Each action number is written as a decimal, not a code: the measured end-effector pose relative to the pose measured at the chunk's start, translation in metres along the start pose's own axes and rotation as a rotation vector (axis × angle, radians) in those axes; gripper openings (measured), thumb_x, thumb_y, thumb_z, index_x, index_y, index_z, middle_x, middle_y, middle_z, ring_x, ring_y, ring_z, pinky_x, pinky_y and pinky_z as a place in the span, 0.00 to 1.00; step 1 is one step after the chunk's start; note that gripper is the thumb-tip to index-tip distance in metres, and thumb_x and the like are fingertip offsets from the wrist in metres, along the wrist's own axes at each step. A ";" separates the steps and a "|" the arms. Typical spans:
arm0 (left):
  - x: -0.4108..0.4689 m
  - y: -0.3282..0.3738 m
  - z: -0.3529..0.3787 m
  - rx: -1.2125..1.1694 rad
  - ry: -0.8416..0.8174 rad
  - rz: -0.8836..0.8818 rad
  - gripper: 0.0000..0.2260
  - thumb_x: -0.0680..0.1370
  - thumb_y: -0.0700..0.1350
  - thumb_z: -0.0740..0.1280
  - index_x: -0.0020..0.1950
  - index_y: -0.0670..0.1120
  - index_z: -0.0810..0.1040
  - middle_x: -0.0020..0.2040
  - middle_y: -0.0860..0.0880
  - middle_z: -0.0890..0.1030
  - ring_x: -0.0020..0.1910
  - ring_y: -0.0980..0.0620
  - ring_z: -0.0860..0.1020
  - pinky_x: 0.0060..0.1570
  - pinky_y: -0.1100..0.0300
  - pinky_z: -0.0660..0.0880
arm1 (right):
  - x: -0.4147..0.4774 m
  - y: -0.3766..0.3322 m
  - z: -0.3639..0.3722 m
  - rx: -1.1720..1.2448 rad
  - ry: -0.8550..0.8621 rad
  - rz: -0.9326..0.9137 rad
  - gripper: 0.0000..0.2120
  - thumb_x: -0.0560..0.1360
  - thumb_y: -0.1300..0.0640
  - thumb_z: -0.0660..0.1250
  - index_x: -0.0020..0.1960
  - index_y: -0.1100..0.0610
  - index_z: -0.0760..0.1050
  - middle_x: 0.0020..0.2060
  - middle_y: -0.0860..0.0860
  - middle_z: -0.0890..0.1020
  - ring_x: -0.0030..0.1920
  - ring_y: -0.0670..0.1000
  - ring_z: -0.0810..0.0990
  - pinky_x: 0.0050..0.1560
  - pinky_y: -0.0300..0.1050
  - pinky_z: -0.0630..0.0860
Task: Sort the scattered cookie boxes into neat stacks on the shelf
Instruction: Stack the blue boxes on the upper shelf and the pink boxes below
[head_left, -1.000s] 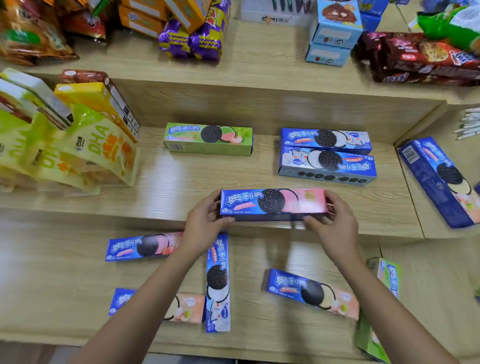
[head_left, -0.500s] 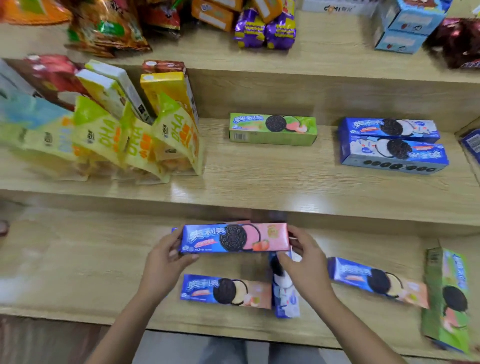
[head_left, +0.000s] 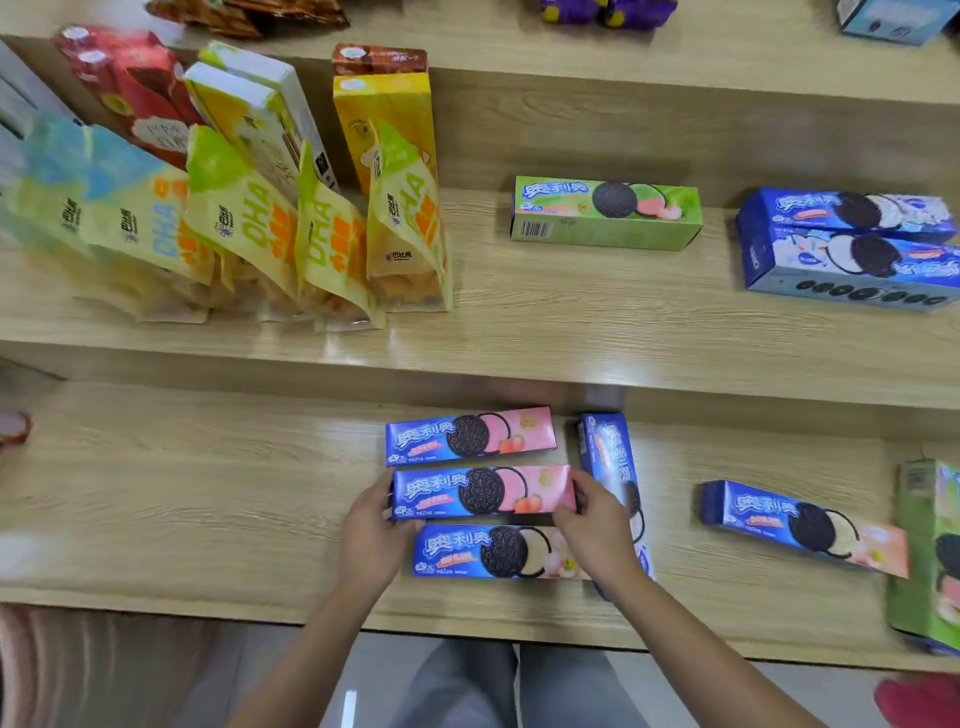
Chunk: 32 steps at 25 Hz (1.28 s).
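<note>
Both bare forearms are reaching up from the bottom of the view, the left one angling toward one o'clock and the right one toward eleven o'clock, so the wrists are converging. The left hand (head_left: 370, 535) is curling its fingers around the nine o'clock end of a cookie box (head_left: 483, 491), thumb on top. The right hand (head_left: 597, 525) is pinching the three o'clock end, thumb over the front face, fingers tucked behind.
</note>
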<state>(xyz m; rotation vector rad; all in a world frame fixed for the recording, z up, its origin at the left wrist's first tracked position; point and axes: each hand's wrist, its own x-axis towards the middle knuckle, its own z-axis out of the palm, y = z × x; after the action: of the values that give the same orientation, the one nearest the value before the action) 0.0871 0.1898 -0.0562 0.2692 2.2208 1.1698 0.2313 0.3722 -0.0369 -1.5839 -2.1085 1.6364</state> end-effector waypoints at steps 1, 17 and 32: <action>0.001 0.000 0.003 -0.010 0.023 -0.018 0.27 0.66 0.28 0.71 0.58 0.52 0.75 0.45 0.60 0.81 0.44 0.60 0.80 0.39 0.75 0.72 | 0.003 0.000 0.001 -0.006 0.006 0.004 0.16 0.68 0.69 0.62 0.52 0.56 0.76 0.44 0.56 0.84 0.46 0.57 0.80 0.47 0.50 0.75; 0.034 0.003 -0.012 -0.014 -0.143 0.012 0.24 0.67 0.29 0.72 0.59 0.45 0.73 0.46 0.52 0.80 0.44 0.65 0.79 0.44 0.70 0.76 | 0.029 -0.015 0.014 -0.075 -0.095 0.029 0.22 0.67 0.66 0.65 0.60 0.57 0.71 0.50 0.61 0.78 0.44 0.55 0.74 0.45 0.44 0.71; -0.016 0.021 0.067 1.045 -0.417 0.744 0.32 0.48 0.44 0.77 0.52 0.46 0.80 0.45 0.49 0.83 0.41 0.48 0.82 0.40 0.61 0.79 | 0.016 0.078 -0.185 -0.715 0.208 -0.010 0.26 0.63 0.67 0.71 0.61 0.64 0.71 0.56 0.64 0.78 0.57 0.65 0.75 0.56 0.58 0.72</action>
<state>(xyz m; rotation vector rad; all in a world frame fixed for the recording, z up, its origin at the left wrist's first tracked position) 0.1379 0.2405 -0.0613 1.6798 2.1683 0.0684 0.3803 0.5069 -0.0205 -1.7740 -2.7246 0.6728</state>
